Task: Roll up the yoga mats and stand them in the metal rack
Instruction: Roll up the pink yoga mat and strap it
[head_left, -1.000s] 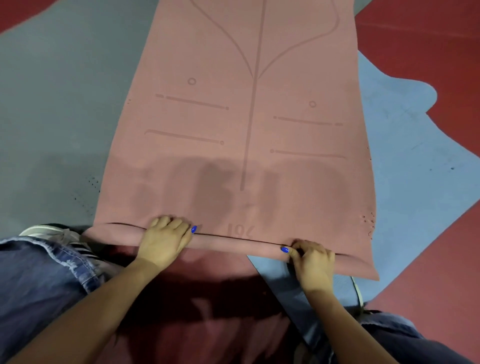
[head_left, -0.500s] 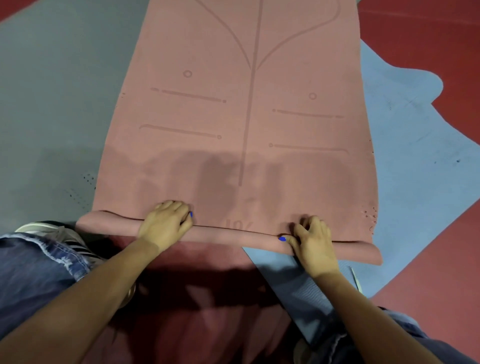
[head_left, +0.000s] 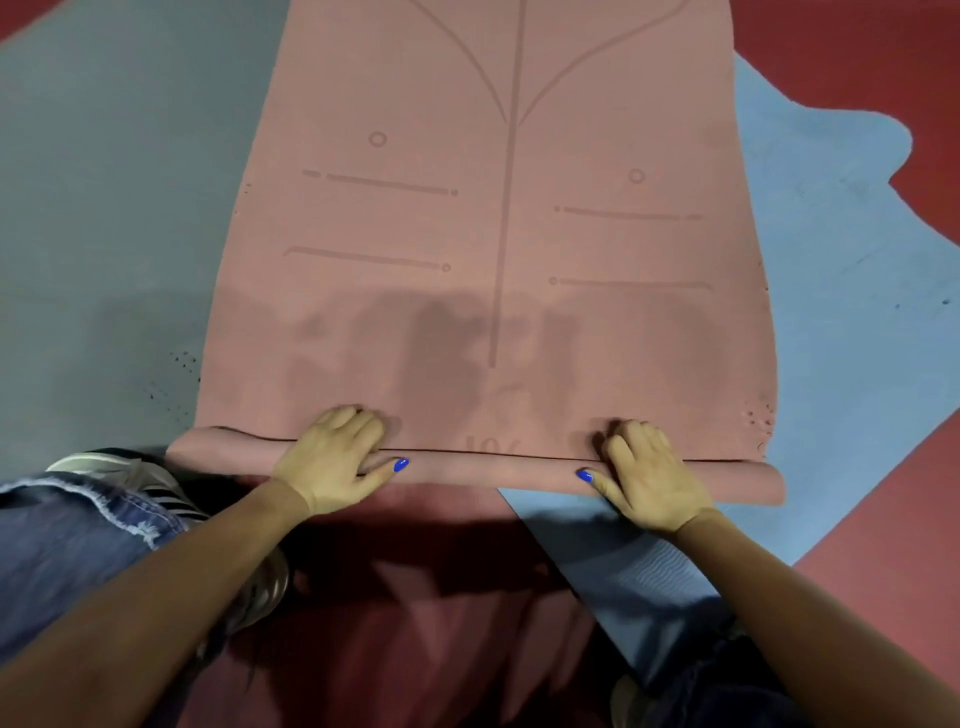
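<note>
Pink yoga mat (head_left: 498, 234): lies flat on the floor (head_left: 104, 208), running from the near centre to the far edge of the view. Its near end is turned into a slim roll (head_left: 488, 467) lying crosswise, left to right. Printed alignment lines and small circles show on the flat part. Partly covered digits sit at the seam just beyond the roll; they cannot be read with certainty.

Left hand (head_left: 332, 462): set on the roll left of centre, fingers curled over its far side onto the flat mat, thumb stretched along the near face. It grips the roll. Blue nail polish shows on the thumb.

Right hand (head_left: 649, 475): set on the roll right of centre, fingers bent over the far side, thumb on the near face pointing left. It grips the roll likewise.

Floor: grey on the left, red at the near centre and far right. A blue mat (head_left: 841, 312) lies under the pink mat's right side and reaches out to the right.

Person: denim trouser legs at near left and near right; a striped shoe (head_left: 130, 475) just beside the roll's left end.
</note>
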